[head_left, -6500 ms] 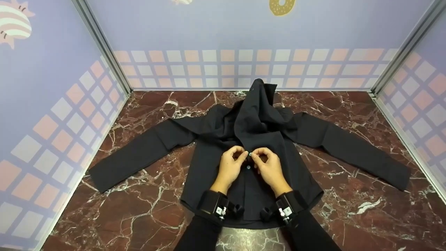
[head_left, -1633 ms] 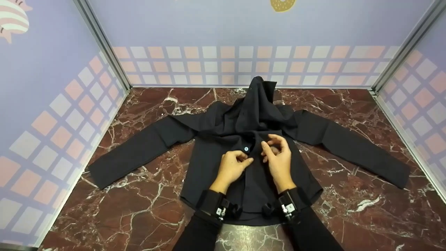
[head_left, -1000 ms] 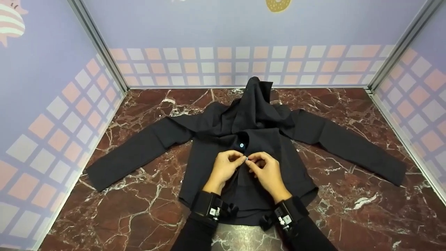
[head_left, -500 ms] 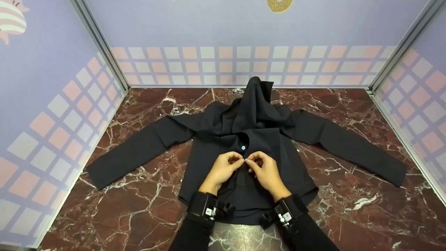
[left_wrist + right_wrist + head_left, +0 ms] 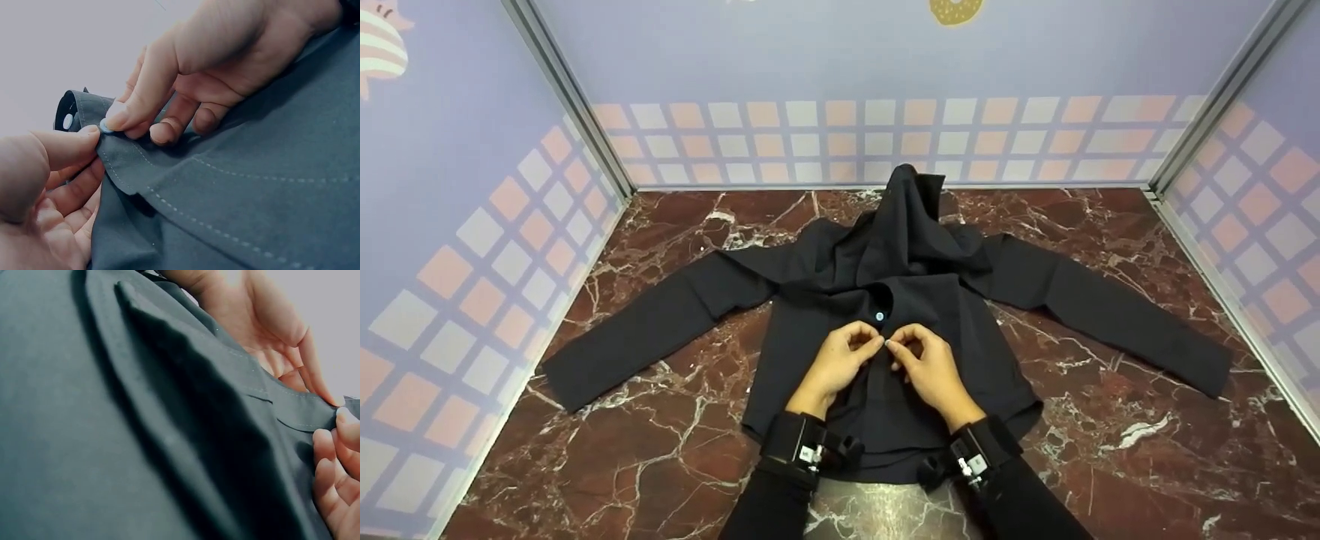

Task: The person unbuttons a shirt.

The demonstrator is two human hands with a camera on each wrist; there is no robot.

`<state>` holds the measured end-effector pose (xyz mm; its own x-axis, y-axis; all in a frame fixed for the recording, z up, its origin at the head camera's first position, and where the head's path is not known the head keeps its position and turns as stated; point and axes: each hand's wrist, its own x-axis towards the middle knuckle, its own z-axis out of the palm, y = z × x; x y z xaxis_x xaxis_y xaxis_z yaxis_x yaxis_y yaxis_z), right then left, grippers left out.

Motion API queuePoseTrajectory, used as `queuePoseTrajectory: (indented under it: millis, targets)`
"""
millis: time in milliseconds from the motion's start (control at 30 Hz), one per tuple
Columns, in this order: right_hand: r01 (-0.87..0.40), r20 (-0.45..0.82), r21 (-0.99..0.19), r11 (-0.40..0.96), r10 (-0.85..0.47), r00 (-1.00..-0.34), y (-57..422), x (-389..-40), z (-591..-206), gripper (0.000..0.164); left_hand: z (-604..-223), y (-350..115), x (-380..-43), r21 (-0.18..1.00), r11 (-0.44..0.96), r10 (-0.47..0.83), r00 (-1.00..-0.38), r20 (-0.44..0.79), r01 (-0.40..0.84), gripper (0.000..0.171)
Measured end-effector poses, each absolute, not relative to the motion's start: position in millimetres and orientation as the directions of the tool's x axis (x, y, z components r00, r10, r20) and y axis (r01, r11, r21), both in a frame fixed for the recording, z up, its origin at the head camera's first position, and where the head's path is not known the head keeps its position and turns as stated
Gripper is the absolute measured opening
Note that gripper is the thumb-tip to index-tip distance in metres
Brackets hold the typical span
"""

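Note:
A black long-sleeved shirt lies front up, sleeves spread to both sides, its collar end bunched up at the back. My left hand pinches the edge of the front placket between thumb and fingers. Facing it, my right hand grips a small pale button at that same edge, thumb on top; in the left wrist view the two thumbs nearly meet there. Just beyond the fingertips, another pale button shows inside an open gap of the placket. Whether the gripped button sits through its buttonhole, I cannot tell.
Under the shirt is a reddish-brown marble tabletop. Lilac panels with a checked band enclose it at the back and both sides. The left sleeve and right sleeve reach out near the side panels.
My right hand, lifted off to the right 1.6 seconds ago, has come back to the placket beside the left and taken hold of a button. Over the last half second the hands have hardly moved.

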<state>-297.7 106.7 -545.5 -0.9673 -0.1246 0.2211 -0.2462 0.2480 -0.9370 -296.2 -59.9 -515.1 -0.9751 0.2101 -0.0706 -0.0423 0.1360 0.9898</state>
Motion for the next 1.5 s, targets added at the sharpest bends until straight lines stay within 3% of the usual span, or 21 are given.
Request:
queuePoseTrajectory:
  millis: [233, 500, 800, 1133, 1500]
  targets:
    - [-0.185, 0.162, -0.961, 0.205, -0.121, -0.979, 111, -294, -548, 0.014, -544, -59, -304, 0.994, 0.105, 0.223, -0.975, -0.014, 0.010, 0.013]
    - [-0.236, 0.209, -0.958, 0.166, -0.164, -0.964, 106, -286, -524, 0.013, -544, -59, -305, 0.993, 0.115, 0.155, -0.988, 0.002, 0.020, 0.016]
    - [-0.217, 0.183, -0.949, 0.229, -0.159, -0.970, 110, -297, -549, 0.015, -544, -57, -303, 0.984, 0.172, 0.159, -0.987, 0.009, 0.037, 0.014]
    - [-0.180, 0.144, -0.962, 0.205, -0.178, -0.974, 111, -299, -551, 0.018, -546, -62, -306, 0.992, 0.127, 0.168, -0.986, 0.007, 0.028, 0.015]
    - [-0.172, 0.145, -0.945, 0.280, -0.115, -0.983, 111, -300, -543, 0.012, -515, -61, -291, 0.997, 0.056, 0.180, -0.983, 0.042, 0.053, 0.014]
